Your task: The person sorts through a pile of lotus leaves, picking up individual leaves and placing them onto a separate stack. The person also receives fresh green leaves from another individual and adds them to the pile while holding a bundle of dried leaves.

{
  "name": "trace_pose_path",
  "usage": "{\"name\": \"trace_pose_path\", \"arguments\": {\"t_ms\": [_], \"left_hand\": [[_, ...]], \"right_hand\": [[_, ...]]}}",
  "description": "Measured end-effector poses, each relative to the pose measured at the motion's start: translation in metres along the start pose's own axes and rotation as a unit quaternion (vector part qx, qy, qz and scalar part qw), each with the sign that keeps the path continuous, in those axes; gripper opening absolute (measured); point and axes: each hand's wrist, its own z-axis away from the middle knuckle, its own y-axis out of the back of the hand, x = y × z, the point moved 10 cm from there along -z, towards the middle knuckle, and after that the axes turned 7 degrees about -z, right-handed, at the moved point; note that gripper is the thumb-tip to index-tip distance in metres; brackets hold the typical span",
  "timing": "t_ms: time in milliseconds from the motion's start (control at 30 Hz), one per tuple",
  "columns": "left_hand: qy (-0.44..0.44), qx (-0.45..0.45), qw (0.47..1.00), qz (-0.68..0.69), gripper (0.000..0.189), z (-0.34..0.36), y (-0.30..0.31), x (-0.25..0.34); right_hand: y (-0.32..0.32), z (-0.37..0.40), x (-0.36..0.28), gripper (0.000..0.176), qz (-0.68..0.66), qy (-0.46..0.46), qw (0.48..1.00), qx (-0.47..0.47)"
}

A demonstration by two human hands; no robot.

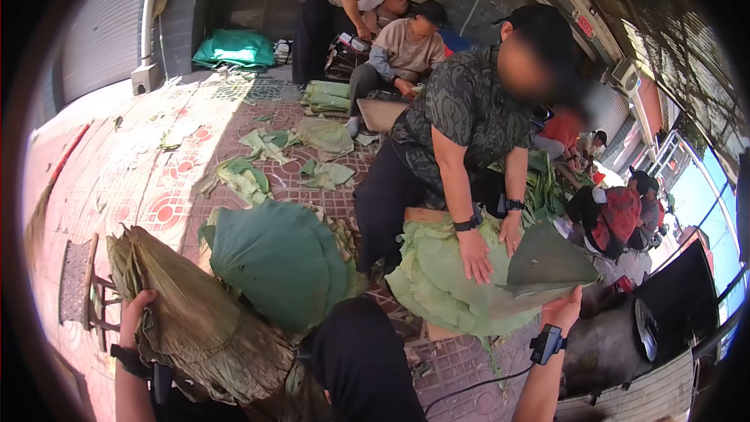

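My left hand (141, 309) is closed on a bundle of dry, brown-green folded leaves (207, 328) at the lower left. At the right, my right hand (562, 309) holds the edge of a dark green leaf (547, 262), its fingers partly hidden under it. That leaf lies folded over a stack of pale green leaves (437, 273). A co-worker's two hands rest on this stack, left of the dark leaf. Between the bundle and the stack is a pile of large blue-green round leaves (273, 262).
A co-worker in a patterned shirt (469, 109) bends over the stack. Loose leaves (324, 137) lie on the tiled floor beyond. A small stool (82, 281) stands at the left, a dark metal drum (605, 344) at the lower right. Other people sit and bend farther back.
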Motion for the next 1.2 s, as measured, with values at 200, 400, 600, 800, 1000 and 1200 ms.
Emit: {"name": "trace_pose_path", "arguments": {"t_ms": [200,400,600,800,1000,1200], "left_hand": [[0.018,-0.008,1.000,0.000,0.043,0.005,-0.003,0.001],[-0.004,-0.016,1.000,0.008,0.045,0.011,-0.004,0.009],[0.012,0.027,0.999,-0.032,0.034,0.019,0.014,0.019],[0.047,0.066,0.997,0.015,0.035,0.034,0.031,0.028],[0.030,0.052,0.998,-0.002,0.043,0.032,0.042,0.023],[0.037,0.058,0.998,-0.011,0.047,0.027,0.045,0.021]], "right_hand": [[0.005,-0.013,0.027,0.042,0.068,0.029,0.995,0.064],[0.013,-0.063,0.072,0.043,0.101,0.028,0.994,-0.020],[-0.014,-0.074,0.109,0.045,0.120,-0.031,0.991,-0.043],[0.030,-0.105,0.130,0.060,0.202,-0.084,0.971,0.096],[-0.162,0.068,0.138,0.056,0.394,0.234,0.888,-0.035],[-0.300,0.208,0.350,0.061,0.418,-0.020,0.785,-0.456]]}}
